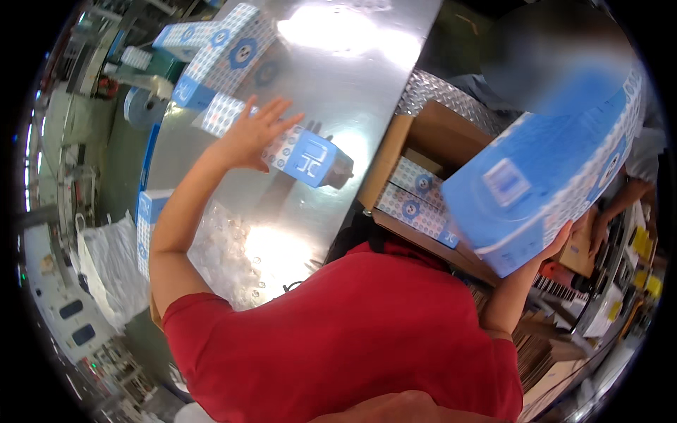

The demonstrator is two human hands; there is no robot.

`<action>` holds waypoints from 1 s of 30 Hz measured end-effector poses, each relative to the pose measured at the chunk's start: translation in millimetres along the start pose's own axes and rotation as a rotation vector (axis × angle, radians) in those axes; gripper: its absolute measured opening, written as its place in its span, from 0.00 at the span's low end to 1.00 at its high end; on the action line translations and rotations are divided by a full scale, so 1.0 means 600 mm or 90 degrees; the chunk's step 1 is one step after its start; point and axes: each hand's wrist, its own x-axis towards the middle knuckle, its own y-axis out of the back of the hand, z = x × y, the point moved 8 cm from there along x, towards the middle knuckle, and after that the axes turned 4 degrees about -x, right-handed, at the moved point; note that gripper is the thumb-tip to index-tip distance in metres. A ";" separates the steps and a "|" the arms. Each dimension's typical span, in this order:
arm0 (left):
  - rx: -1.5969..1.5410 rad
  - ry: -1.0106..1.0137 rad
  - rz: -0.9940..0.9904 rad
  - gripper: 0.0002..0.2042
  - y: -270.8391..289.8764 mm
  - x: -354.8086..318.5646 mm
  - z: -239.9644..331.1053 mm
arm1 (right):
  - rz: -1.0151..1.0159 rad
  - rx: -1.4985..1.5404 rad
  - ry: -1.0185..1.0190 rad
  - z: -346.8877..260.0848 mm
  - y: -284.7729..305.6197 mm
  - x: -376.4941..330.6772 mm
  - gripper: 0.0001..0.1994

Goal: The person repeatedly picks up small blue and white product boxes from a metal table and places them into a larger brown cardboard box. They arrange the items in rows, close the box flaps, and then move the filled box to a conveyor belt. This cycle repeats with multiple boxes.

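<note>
My left hand is open, its fingers spread over a blue-and-white patterned box lying on the metal table. Whether the palm touches that box I cannot tell. On the right, my right hand grips a large blue-and-white box by its lower edge, and most of the fingers are hidden behind it. This box is raised and tilted over the right side of an open brown carton. Inside the carton lie patterned boxes of the same kind, partly covered by the raised one.
More patterned boxes stand at the table's far left, and another box is at its left edge. Clear plastic lies on the metal table near my left arm. A co-worker's hand shows at the far right.
</note>
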 end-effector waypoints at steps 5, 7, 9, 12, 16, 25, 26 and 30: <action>-0.184 0.010 0.032 0.46 0.018 0.076 0.029 | 0.080 0.123 0.060 -0.046 0.222 0.049 0.32; -0.205 0.007 0.143 0.44 0.094 0.109 0.065 | 0.018 0.218 0.003 -0.045 0.325 0.078 0.29; -0.377 -0.076 0.288 0.42 0.198 0.147 0.131 | -0.112 0.283 0.061 -0.084 0.283 0.037 0.24; -0.443 -0.313 0.310 0.41 0.271 0.244 0.289 | 0.179 0.034 0.174 -0.080 0.345 0.025 0.26; -0.354 -0.414 -0.190 0.38 -0.006 0.339 0.527 | -0.035 0.175 0.066 -0.080 0.242 0.004 0.31; -0.444 -0.282 -0.063 0.21 -0.274 0.265 0.491 | -0.509 -1.176 0.725 0.052 -0.049 -0.041 0.36; -0.431 -0.266 -0.071 0.18 -0.269 0.268 0.484 | -0.548 -1.222 0.714 0.108 -0.048 -0.014 0.34; -0.418 -0.208 -0.071 0.14 -0.246 0.278 0.499 | -0.554 -1.330 0.619 0.340 -0.016 0.081 0.28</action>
